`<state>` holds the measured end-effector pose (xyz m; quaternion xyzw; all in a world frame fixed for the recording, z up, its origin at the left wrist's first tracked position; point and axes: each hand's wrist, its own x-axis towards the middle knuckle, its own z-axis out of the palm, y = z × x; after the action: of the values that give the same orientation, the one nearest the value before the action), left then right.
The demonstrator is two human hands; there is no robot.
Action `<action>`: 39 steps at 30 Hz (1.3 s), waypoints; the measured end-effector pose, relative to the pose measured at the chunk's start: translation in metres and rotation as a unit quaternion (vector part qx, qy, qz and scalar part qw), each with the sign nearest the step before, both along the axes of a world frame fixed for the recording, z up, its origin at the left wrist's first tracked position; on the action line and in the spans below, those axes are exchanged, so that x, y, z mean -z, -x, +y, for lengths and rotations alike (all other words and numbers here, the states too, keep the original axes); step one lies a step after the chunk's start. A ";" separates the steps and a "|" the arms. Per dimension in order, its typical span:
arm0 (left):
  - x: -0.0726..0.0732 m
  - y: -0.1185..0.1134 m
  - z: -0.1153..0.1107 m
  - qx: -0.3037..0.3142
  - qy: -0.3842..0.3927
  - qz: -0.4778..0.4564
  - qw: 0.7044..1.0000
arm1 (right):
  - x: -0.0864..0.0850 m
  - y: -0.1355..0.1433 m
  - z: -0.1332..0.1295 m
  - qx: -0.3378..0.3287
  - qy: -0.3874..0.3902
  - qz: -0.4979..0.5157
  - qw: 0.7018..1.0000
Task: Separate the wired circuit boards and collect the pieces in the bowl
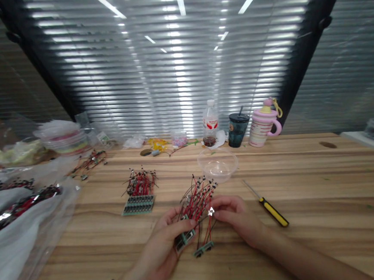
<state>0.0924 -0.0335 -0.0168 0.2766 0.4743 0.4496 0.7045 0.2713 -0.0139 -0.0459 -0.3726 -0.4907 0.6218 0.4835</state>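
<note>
My left hand (164, 241) is closed round a bundle of small green circuit boards (184, 237) with red and black wires (196, 199) fanning up from them. At the right of that bundle, my right hand (236, 216) pinches a small shiny metal part (211, 212) at the wire ends. From it, red and black wires run down to a small green board piece (204, 249) hanging just above or on the table; I cannot tell which. To the left lies another set of wired circuit boards (138, 204) in rows, its wires pointing away from me.
A yellow and black screwdriver (273, 211) lies right of my hands. Beyond them stands a clear plastic bowl (218, 165). A bottle (210, 123), a dark tumbler (238, 129) and a pink mug (262, 125) line the back. Plastic bags of wired parts (26, 204) cover the left.
</note>
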 end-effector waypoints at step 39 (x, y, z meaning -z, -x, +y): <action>0.003 -0.004 -0.005 0.056 -0.024 0.035 0.998 | 0.002 0.007 0.002 -0.079 -0.094 -0.056 0.991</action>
<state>0.0959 -0.0390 -0.0196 0.3349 0.4713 0.4113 0.7047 0.2638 -0.0114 -0.0475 -0.3193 -0.6013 0.5872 0.4378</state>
